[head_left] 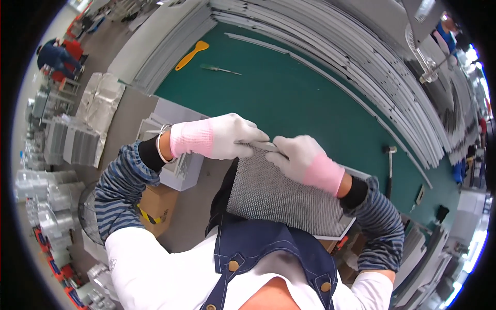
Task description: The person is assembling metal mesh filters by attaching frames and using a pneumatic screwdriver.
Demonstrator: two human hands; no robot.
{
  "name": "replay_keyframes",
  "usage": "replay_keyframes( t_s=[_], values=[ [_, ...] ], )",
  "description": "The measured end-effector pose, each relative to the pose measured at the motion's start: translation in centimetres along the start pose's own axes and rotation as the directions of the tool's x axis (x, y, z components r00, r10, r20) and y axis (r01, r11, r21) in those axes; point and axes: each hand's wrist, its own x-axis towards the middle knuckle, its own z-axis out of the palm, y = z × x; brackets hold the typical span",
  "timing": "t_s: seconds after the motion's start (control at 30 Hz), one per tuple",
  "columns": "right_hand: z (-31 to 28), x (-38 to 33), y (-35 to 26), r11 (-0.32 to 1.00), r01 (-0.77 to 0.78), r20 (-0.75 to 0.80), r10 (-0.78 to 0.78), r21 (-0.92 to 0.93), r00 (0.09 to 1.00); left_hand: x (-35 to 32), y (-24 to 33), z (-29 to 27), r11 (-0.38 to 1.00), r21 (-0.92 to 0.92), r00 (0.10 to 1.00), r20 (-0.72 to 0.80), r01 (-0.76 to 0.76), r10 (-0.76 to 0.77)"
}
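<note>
A grey metal mesh panel lies tilted in front of my body, its far edge up by my hands. My left hand, in a white glove with a pink cuff, pinches a short light-grey strip at the panel's far corner. Close on its right, my right hand, gloved the same way, has thumb and fingers closed on the same strip. The fingertips nearly meet, and they hide part of the strip. I cannot tell whether the strip is fixed to the mesh.
On the green tabletop lie a yellow scraper, a screwdriver and a hammer. Long metal profiles are stacked along the far side. A white bin and cardboard box stand left. A person bends far left.
</note>
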Motion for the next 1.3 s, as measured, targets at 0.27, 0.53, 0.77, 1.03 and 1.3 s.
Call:
replay_keyframes(
  t_s=[0.27, 0.53, 0.77, 1.03, 1.3],
  values=[
    [-1.5, 2.0, -1.3, 1.0, -0.01, 0.211, 0.007, 0.014, 0.977, 0.0, 0.8, -1.0, 0.946, -0.09, 0.941, 0.169, 0.311, -0.294],
    [-1.1, 0.4, 1.8, 0.961, -0.228, 0.176, 0.2, 0.157, 0.964, -5.1, 1.8, 5.2, 0.944, -0.232, 0.802, -0.503, 0.235, -0.323],
    [2.1, -0.1, 0.5, 0.973, -0.123, -0.054, 0.114, -0.194, 0.992, -0.4, -1.7, 11.1, 0.447, -0.874, 0.745, -0.424, -0.189, -0.515],
    [-2.0, 0.0, 2.7, 1.0, 0.01, 0.196, -0.01, 0.003, 0.981, 0.6, -0.3, 10.5, 0.438, -0.888, 0.752, -0.382, -0.138, -0.537],
    [0.6, -10.5, 3.7, 0.909, 0.097, -0.105, -0.152, -0.406, 0.983, -2.8, -7.5, 11.7, 0.492, -0.832, 0.662, -0.522, -0.257, -0.537]
  ],
)
